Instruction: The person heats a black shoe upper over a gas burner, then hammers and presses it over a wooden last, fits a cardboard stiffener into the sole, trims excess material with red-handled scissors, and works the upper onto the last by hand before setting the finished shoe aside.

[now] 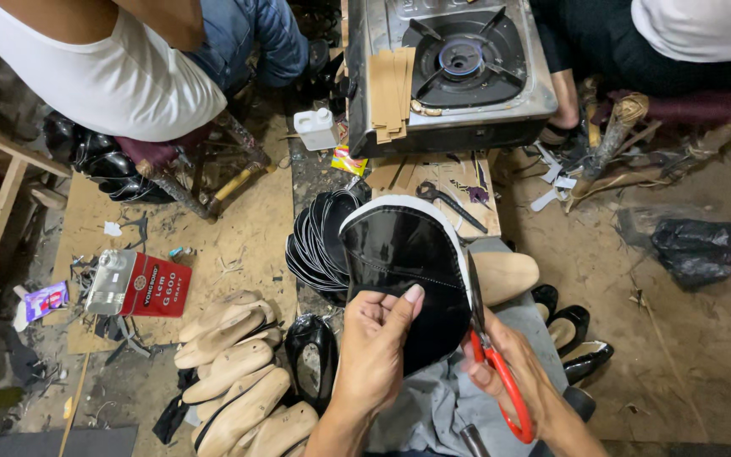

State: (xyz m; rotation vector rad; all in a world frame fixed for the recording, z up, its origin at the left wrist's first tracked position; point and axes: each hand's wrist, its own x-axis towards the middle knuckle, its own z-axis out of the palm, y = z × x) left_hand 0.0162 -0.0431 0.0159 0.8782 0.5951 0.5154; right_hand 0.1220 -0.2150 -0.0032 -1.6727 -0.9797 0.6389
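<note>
At the centre of the frame the black glossy shoe upper (399,271) stands upright, its curved top edged in white lining and a stitched seam running across its lower half. The left hand (374,351), lower centre, pinches the bottom edge of it, fingers curled shut and thumb pressed flat on the shiny face. The right hand (513,372), lower right of centre, is closed through the red handles of the scissors (488,351), whose dark blades lie along the piece's right edge. Wooden shoe lasts (234,372) are piled at lower left.
</note>
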